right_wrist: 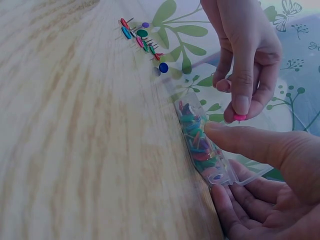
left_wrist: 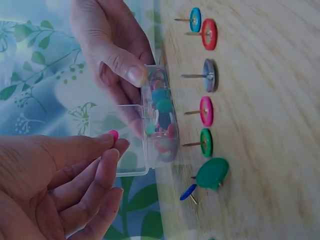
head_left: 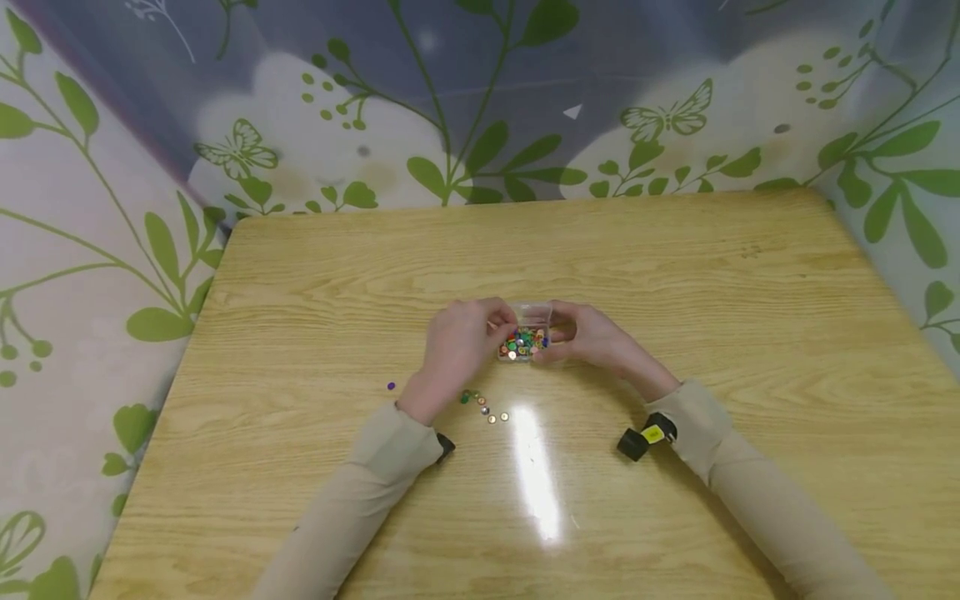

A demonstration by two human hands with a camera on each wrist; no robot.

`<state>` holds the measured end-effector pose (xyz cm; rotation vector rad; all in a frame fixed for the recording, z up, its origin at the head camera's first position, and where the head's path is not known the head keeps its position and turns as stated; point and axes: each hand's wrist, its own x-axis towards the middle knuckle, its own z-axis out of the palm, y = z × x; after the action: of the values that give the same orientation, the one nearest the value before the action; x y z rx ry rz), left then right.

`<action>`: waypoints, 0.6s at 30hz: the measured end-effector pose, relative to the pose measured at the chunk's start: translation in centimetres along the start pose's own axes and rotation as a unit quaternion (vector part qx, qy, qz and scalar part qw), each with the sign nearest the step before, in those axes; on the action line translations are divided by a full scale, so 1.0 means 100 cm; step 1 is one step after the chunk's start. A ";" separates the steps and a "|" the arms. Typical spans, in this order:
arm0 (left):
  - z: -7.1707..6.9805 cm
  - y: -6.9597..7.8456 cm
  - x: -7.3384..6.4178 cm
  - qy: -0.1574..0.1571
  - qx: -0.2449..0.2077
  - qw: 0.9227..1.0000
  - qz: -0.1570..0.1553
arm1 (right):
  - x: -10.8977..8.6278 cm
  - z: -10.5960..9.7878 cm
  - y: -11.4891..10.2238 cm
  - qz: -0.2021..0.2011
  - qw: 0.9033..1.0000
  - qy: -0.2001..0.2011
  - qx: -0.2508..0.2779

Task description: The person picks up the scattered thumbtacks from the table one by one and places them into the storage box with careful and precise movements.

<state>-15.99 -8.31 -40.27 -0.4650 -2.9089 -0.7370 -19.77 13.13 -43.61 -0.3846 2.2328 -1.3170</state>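
A small clear plastic box [head_left: 536,314] with its lid raised stands on the table, filled with thumbtacks of many colours. My right hand [head_left: 596,333] grips it from the right side, thumb along the front edge and fingers behind. Over the box, my left hand [head_left: 461,337] pinches a pink thumbtack [right_wrist: 240,117] between thumb and forefinger; in the right wrist view its point faces down. On the tabletop in front lie several loose thumbtacks, among them a red thumbtack [left_wrist: 210,34], a silver thumbtack [left_wrist: 210,75] and a large-looking green thumbtack [left_wrist: 214,173], many with points sideways.
A purple thumbtack [head_left: 391,386] lies apart, left of the left wrist. The wooden table [head_left: 337,267] reaches back to a curtain [head_left: 517,100] with green leaves and butterflies. A black wrist camera [head_left: 633,443] hangs beneath the right sleeve.
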 end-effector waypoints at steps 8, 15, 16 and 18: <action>0.001 0.000 0.000 0.018 -0.002 1.000 0.006 | 0.001 -0.001 0.001 0.000 1.000 0.000 -0.008; -0.001 0.000 -0.001 0.017 -0.005 1.000 0.004 | 0.000 0.000 0.000 -0.004 1.000 0.001 -0.009; -0.003 -0.001 -0.002 0.015 -0.007 1.000 0.000 | 0.000 0.000 0.000 -0.004 1.000 0.002 -0.013; -0.008 -0.003 -0.005 0.010 -0.012 1.000 -0.011 | 0.000 0.000 -0.001 -0.007 1.000 0.002 -0.015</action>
<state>-15.60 -9.03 -39.76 -0.4262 -2.8945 -0.7751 -19.75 13.13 -43.51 -0.4078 2.2598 -1.2941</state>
